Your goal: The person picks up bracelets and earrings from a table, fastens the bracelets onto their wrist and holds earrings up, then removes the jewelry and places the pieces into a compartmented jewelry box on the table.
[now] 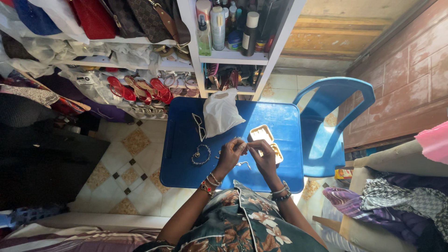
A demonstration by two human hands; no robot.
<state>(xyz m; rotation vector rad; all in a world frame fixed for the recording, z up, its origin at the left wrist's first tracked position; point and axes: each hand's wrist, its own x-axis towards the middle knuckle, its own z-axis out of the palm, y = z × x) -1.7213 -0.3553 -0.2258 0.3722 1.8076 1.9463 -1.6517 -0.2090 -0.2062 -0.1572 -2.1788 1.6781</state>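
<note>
Blue plastic bench (186, 163) sits in the middle of a pretty cramped room, and both hands are working right over it. Left hand (231, 154) and right hand (263, 156) come together fingertip to fingertip, both pinched down on a thin piece of chain jewellery (243, 163) that hangs a bit below them; it's too small to tell exactly what kind. Each wrist has a couple of bracelets on it.

Stuff on the bench, counted: one beaded bracelet (201, 155) lying in a loop to the left of the hands, one longer strand (199, 127) further away on the left, one white plastic bag (220, 112) at the far side, and two small open tins (261, 134), one just beyond the right hand and the other partly hidden under it.

One blue plastic chair (326, 121) stands just right of the bench. Far behind are white shelves (233, 57) with bottles on top, plus several pairs of red sandals (140, 89) on the left. Patterned floor tiles (126, 163) show on the left.
</note>
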